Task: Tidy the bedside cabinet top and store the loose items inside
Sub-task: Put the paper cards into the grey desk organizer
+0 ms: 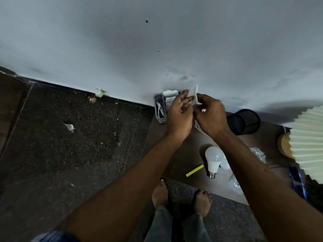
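Note:
Both hands meet over the back left corner of the brown cabinet top [176, 154]. My left hand [178, 114] and my right hand [209, 113] pinch a small white paper [194, 95] between their fingertips, held upright above a grey organiser tray [158, 109]. The tray holds a white cable and a crumpled white tissue [170, 93]. A white LED bulb [213, 160] lies on the cabinet top beside a yellow strip [194, 170]. Clear plastic wrappers [235, 185] lie near the front edge.
A black mesh cup [243, 121] stands at the back by the wall. A pleated cream lampshade [308, 137] on a wooden base [284, 145] fills the right side. A dark blue item [297, 182] lies under it. Dark speckled floor with small debris [70, 127] spreads left. My bare feet stand below.

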